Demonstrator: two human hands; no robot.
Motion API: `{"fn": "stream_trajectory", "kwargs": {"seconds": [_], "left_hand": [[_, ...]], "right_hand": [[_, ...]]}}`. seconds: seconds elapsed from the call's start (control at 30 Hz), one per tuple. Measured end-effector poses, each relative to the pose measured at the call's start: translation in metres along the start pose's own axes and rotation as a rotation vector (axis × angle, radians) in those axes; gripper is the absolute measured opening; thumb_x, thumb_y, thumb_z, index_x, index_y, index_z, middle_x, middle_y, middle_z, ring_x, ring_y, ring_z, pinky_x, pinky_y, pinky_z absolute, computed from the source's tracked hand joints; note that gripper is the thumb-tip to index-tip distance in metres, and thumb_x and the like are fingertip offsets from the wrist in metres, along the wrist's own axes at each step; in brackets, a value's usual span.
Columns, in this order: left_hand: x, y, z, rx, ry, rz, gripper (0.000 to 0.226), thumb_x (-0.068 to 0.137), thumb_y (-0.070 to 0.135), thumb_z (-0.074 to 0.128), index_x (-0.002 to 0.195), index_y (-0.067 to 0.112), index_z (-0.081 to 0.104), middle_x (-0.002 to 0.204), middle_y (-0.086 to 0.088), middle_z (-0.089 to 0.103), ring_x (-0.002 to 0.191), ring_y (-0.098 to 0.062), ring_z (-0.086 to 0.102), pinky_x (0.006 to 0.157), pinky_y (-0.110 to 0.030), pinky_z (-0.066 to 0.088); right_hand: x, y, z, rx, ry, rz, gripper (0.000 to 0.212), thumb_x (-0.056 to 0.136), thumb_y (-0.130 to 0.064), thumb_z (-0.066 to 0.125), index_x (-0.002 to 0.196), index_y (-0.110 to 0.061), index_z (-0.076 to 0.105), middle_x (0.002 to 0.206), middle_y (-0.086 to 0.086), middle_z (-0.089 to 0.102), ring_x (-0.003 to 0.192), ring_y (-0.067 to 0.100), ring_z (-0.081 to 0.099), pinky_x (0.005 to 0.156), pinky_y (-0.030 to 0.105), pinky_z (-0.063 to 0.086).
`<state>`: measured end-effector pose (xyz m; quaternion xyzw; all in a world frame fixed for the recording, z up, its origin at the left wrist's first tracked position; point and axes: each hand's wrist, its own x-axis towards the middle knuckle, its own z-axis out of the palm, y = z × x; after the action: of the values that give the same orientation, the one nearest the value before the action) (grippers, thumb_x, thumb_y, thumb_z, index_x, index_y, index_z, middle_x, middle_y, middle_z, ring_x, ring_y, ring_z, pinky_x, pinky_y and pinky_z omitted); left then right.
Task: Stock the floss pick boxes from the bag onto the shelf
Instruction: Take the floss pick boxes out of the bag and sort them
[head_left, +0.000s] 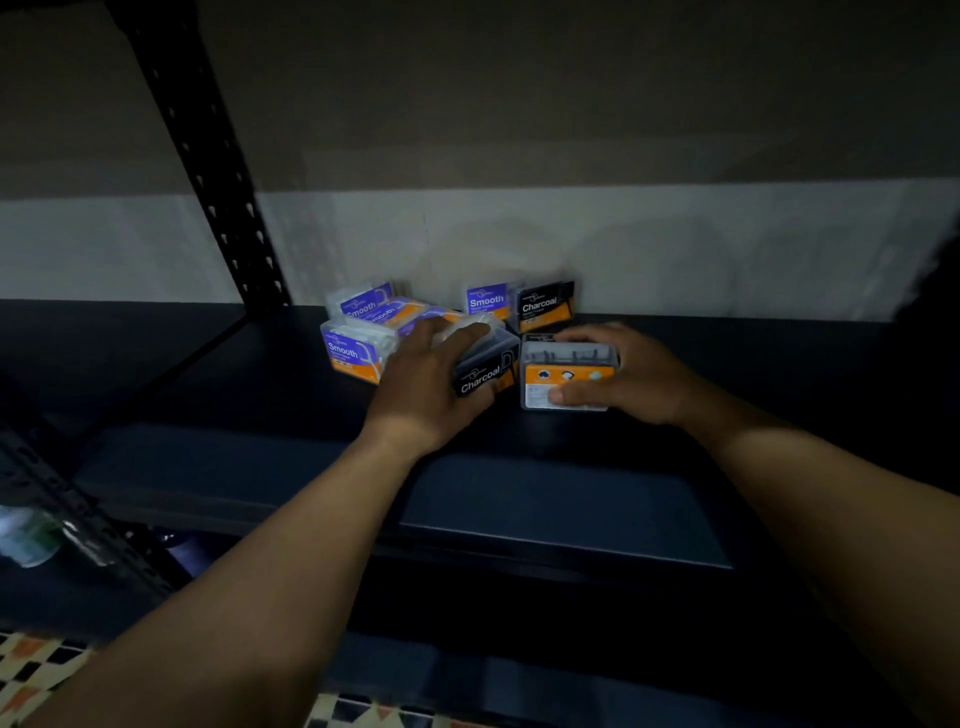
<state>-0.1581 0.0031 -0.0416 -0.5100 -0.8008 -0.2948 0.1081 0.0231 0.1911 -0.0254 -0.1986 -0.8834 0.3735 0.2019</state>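
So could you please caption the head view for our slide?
Left hand and right hand each set a black Charcoal floss box on the dark shelf.

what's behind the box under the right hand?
Behind the box held by the right hand, two boxes stand upright against the wall: a black Charcoal box and a purple Smooth box. Their lower parts are covered by the nearer boxes.

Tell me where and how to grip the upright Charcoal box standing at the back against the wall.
Pinch the upright Charcoal box across its two narrow side walls, coming from above and in front. It stands upright, label forward, back to the wall, with an upright Smooth box close on its left; its top looks clear.
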Motion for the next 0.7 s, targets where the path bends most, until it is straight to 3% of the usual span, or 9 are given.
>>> {"fn": "stream_trajectory", "kwargs": {"seconds": [0.27,0.4,0.47,0.63,0.7], "left_hand": [[-0.042,0.035,-0.021,-0.065,0.005,-0.048,0.065,0.083,0.052,0.071,0.142,0.033,0.049,0.145,-0.008,0.040,0.129,-0.029,0.048,0.103,-0.035,0.044],[-0.074,0.057,-0.037,-0.090,-0.019,-0.068,0.061,0.083,0.056,0.070,0.138,0.043,0.048,0.141,-0.003,0.043,0.125,-0.024,0.051,0.099,-0.036,0.045],[-0.094,0.067,-0.043,-0.177,-0.014,-0.074,0.058,0.082,0.051,0.073,0.136,0.041,0.052,0.132,0.000,0.045,0.119,-0.021,0.054,0.094,-0.029,0.045],[-0.146,0.088,-0.048,-0.295,0.048,-0.018,0.058,0.080,0.045,0.078,0.133,0.037,0.057,0.129,0.009,0.042,0.115,-0.008,0.052,0.091,-0.012,0.037],[-0.170,0.095,-0.047,-0.285,0.101,0.024,0.058,0.080,0.042,0.079,0.133,0.034,0.058,0.131,0.006,0.042,0.116,-0.009,0.052,0.094,-0.014,0.040]], "right_hand": [[-0.074,-0.023,-0.003,-0.149,0.067,0.085,0.077,0.058,-0.060,0.082,0.128,-0.046,0.054,0.117,-0.010,0.047,0.101,0.007,0.056,0.088,0.023,0.045],[-0.115,-0.036,0.001,-0.152,0.073,0.090,0.078,0.056,-0.070,0.078,0.127,-0.047,0.056,0.119,-0.011,0.051,0.097,0.004,0.060,0.086,0.025,0.051],[-0.136,-0.040,0.003,-0.166,0.093,0.092,0.080,0.053,-0.078,0.073,0.125,-0.049,0.057,0.116,-0.011,0.056,0.094,0.003,0.063,0.084,0.027,0.056],[-0.204,-0.059,0.020,-0.100,0.228,0.073,0.074,0.061,-0.063,0.079,0.129,-0.046,0.053,0.116,-0.015,0.043,0.100,-0.003,0.054,0.088,0.024,0.050],[-0.235,-0.062,0.036,-0.052,0.291,0.001,0.075,0.060,-0.061,0.079,0.128,-0.046,0.054,0.118,-0.013,0.040,0.106,-0.003,0.054,0.093,0.023,0.049]]}}
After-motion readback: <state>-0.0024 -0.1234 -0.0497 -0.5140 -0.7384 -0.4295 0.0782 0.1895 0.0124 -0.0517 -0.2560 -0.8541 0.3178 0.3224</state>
